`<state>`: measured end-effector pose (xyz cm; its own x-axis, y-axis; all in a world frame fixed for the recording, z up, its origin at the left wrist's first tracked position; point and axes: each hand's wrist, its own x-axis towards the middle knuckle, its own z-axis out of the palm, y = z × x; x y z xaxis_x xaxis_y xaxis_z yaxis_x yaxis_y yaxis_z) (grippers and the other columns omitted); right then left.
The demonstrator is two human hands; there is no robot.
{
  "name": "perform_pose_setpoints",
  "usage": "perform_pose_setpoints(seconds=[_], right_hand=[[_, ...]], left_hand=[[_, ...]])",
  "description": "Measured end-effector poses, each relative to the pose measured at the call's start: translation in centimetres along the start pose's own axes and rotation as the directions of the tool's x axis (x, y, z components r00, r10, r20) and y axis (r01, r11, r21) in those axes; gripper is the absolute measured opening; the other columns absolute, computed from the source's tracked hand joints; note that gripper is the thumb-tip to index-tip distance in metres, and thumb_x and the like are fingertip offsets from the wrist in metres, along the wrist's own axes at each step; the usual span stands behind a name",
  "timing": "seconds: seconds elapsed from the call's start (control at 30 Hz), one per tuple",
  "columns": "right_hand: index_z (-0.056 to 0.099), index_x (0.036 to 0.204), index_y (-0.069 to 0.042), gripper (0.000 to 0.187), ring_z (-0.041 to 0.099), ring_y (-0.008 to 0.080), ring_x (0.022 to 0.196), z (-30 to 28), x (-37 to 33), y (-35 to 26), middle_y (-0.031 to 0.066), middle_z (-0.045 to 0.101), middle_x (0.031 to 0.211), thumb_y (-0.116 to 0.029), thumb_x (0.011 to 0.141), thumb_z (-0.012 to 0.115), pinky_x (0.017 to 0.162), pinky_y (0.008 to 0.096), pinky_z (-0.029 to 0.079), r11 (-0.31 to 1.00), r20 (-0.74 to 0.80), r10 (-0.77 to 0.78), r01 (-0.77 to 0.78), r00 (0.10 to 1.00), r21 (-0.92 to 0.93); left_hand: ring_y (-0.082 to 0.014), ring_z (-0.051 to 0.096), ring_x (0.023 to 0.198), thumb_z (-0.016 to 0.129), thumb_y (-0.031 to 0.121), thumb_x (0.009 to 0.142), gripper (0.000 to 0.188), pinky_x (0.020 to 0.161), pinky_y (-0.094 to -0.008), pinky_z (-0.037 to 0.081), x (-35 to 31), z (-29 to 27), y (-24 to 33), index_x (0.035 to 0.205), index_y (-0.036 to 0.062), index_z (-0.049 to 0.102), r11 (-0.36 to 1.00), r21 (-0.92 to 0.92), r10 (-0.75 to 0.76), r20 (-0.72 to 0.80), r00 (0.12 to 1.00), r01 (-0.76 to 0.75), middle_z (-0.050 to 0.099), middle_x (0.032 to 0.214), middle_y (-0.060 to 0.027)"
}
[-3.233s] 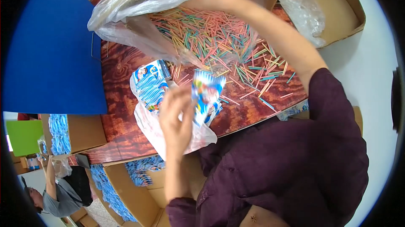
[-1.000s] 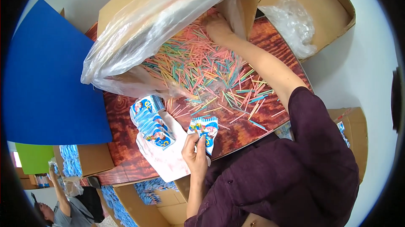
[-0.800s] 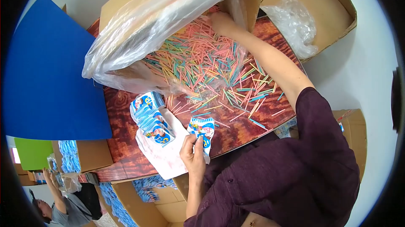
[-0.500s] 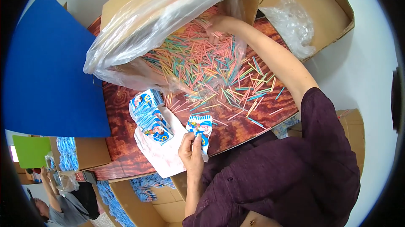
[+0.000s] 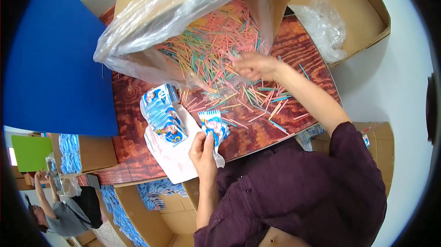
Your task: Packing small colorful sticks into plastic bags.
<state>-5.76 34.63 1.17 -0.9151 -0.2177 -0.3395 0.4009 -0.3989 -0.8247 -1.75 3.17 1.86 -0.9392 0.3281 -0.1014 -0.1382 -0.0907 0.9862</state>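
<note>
My left hand (image 5: 203, 153) is closed on a small white and blue printed packet (image 5: 212, 125), thumb across its front, above the table's near edge. My right hand (image 5: 257, 66) is curled at the near side of a heap of thin pastel sticks (image 5: 216, 40). Pink stick ends seem to poke from its fingertips, though they are slightly blurred. The sticks spill out of a tipped carton lined with a clear plastic bag (image 5: 138, 22). Left of the packet in my hand, a stack of similar flat packets (image 5: 163, 113) lies on a white cloth (image 5: 161, 155).
Loose sticks (image 5: 271, 104) are scattered over the red wood-patterned table (image 5: 133, 164). A blue panel (image 5: 59, 63) stands at left. Below the table, an open carton (image 5: 142, 205) has blue packets in and beside it. Another carton (image 5: 353, 12) with crumpled plastic is far right. A person (image 5: 69, 215) works at lower left.
My right hand has drawn back from deep in the stick heap toward me and slightly right. My left hand has shifted a little up and left, the packet tilting in its grip.
</note>
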Motion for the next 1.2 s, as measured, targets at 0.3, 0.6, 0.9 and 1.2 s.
perform_pose_setpoints(seconds=[0.3, 0.6, 0.9, 1.2], right_hand=[[0.054, 0.087, -0.010, 0.011, 0.032, 0.0014, 0.046, 8.6, -5.1, 8.3, -0.0086, 0.041, 0.060, -0.014, 0.089, 0.064, 0.040, 0.0203, 0.018, 0.988, 0.049, -0.007, 0.000, 0.999, 0.152], [0.068, 0.084, -0.001, 0.009, 0.059, 0.0079, 0.079, 10.5, -6.3, 12.9, 0.0035, 0.068, 0.082, -0.009, 0.081, 0.072, 0.075, 0.0263, 0.047, 0.858, -0.227, -0.461, 0.366, 0.858, -0.361], [0.062, 0.078, -0.002, 0.011, 0.056, 0.0081, 0.071, 10.2, -7.3, 14.3, 0.0016, 0.062, 0.076, -0.006, 0.081, 0.072, 0.064, 0.0255, 0.045, 0.800, -0.153, -0.476, 0.355, 0.866, -0.484], [0.063, 0.082, -0.001, 0.010, 0.059, 0.0195, 0.077, 9.5, -7.9, 13.6, 0.0067, 0.062, 0.079, -0.007, 0.079, 0.070, 0.071, 0.0324, 0.046, 0.664, 0.020, -0.502, 0.400, 0.865, -0.631]], left_hand=[[-0.0228, 0.057, 0.113, 0.054, 0.005, 0.094, 0.014, 0.097, -0.0329, 0.041, 3.0, 4.6, -1.4, 0.102, -0.0042, 0.061, 0.978, 0.041, 0.192, 0.213, 0.958, -0.205, 0.062, 0.117, -0.0155], [-0.0089, 0.055, 0.092, 0.053, 0.006, 0.096, 0.016, 0.083, -0.0237, 0.044, 1.0, 3.4, -2.0, 0.109, -0.0023, 0.059, 0.991, -0.040, 0.128, 0.001, 0.992, -0.127, 0.060, 0.101, -0.0028], [-0.0108, 0.060, 0.088, 0.054, 0.008, 0.097, 0.012, 0.082, -0.0257, 0.047, -1.4, 1.0, -2.3, 0.102, -0.0022, 0.058, 0.985, -0.166, 0.043, -0.024, 0.999, -0.046, 0.064, 0.097, -0.0065], [-0.0113, 0.061, 0.088, 0.054, 0.008, 0.097, 0.012, 0.082, -0.0249, 0.047, -2.1, -0.2, -2.2, 0.102, -0.0021, 0.059, 0.990, -0.133, 0.031, -0.053, 0.998, -0.037, 0.065, 0.096, -0.0065]])
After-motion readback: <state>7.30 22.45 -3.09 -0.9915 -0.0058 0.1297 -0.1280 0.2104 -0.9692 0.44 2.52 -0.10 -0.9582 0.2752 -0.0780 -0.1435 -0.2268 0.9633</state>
